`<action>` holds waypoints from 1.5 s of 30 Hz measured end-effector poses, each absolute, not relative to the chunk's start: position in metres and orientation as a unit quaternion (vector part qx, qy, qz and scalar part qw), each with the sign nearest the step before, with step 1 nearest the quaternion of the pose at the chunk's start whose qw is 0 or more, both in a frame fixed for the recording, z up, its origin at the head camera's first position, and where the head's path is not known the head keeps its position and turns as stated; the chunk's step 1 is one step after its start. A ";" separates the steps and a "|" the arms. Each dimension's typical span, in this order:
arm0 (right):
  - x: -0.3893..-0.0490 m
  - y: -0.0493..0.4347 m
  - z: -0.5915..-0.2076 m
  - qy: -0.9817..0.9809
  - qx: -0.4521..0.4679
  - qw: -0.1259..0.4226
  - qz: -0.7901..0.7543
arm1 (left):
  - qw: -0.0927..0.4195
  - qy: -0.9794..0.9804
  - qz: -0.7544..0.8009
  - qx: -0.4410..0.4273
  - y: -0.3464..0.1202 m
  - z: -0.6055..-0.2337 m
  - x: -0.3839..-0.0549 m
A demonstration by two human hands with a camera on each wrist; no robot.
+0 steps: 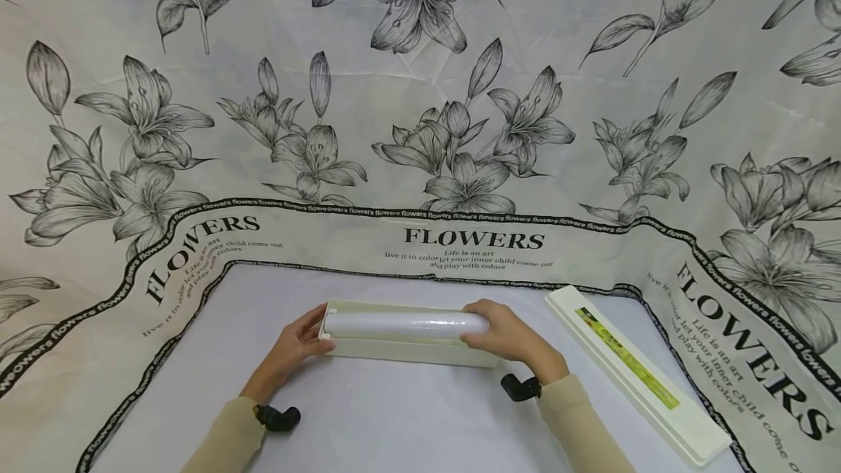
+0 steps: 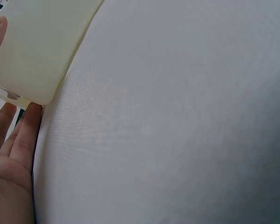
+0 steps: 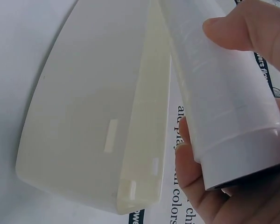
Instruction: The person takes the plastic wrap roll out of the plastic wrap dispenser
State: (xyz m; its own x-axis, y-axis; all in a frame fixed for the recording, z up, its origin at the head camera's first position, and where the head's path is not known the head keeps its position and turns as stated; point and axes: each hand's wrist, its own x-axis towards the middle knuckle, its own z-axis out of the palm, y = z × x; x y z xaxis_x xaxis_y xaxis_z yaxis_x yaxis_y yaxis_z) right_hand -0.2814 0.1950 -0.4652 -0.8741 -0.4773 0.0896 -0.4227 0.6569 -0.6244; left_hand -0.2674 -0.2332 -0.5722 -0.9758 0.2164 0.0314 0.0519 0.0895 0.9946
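A roll of cling film [image 1: 401, 324] lies lengthwise at the opening of a long cream plastic box [image 1: 414, 350]. My right hand [image 1: 504, 331] holds the roll near its right end, thumb on one side and fingers curled round the other. In the right wrist view the roll's end [image 3: 245, 151] is tilted up out of the box, apart from the wall. The roll's left end sits within the box. At the box's left end, my left hand [image 1: 297, 347] grips it between thumb and fingers; the left wrist view shows fingertips at its lower corner [image 2: 39, 91].
To the right, a long cream lid [image 1: 657, 393] with a green and yellow label [image 1: 627, 358] lies slantwise on the white cloth [image 1: 407, 422]. A flower-printed sheet [image 1: 473, 247] rises behind. Black wrist cameras [image 1: 279, 418] sit near both sleeves.
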 end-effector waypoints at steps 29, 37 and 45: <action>-0.249 0.246 -0.481 0.921 -0.127 -0.016 -0.368 | 0.064 0.748 0.655 0.086 -0.232 -0.573 -0.267; -0.238 0.261 -0.482 0.923 -0.111 -0.062 -0.364 | 0.059 0.753 0.649 0.086 -0.233 -0.574 -0.266; -0.228 0.282 -0.487 0.923 -0.088 -0.076 -0.367 | 0.063 0.752 0.651 0.084 -0.232 -0.573 -0.266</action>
State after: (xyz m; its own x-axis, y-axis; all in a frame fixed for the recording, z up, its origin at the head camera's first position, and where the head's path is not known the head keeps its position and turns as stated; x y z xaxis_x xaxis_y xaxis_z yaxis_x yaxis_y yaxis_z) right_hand -0.2277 0.2818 -0.4870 -0.9730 -0.1054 0.2054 -0.2178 0.7148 -0.6645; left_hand -0.2657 -0.2324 -0.5727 -0.9781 0.2077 0.0154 0.0449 0.1383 0.9894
